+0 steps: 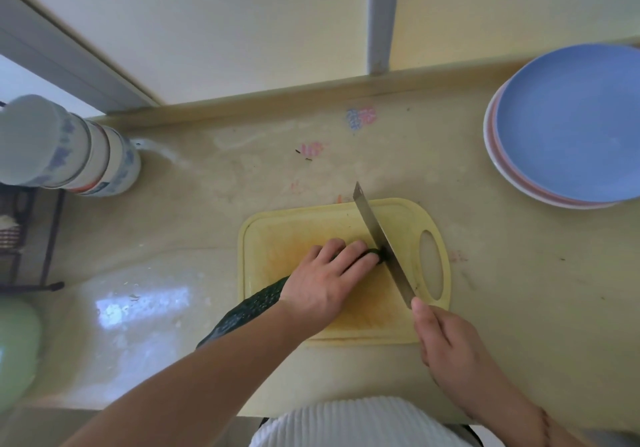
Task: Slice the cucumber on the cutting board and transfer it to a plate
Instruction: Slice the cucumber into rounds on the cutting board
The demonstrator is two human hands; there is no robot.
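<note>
Cucumber (254,306): I see a dark green, bumpy cucumber lying on the yellow cutting board (298,224), its near end overhanging the board's lower-left edge and hidden under a forearm.
Long axis: it runs from lower left up to upper right, so its far tip points at the blade.
Left hand (325,278): it lies over the cucumber's far half, fingers curled down on it and pinning it; the fingertips stop just short of the tip.
Knife (382,240): a broad blade crosses the cucumber's tip almost square to that axis, edge down and touching the tip.
Right hand (446,339): fingers wrapped around the knife handle (the handle itself is hidden inside the hand), forefinger laid along the blade's heel.
Nearer hand: the left is on the cucumber; the right stands off to the right of it.
My judgement: slicing is only starting, since I see no loose slices.
Plate (571,124): a blue plate tops a stack at the far right of the counter (485,308), well apart from the board.
</note>
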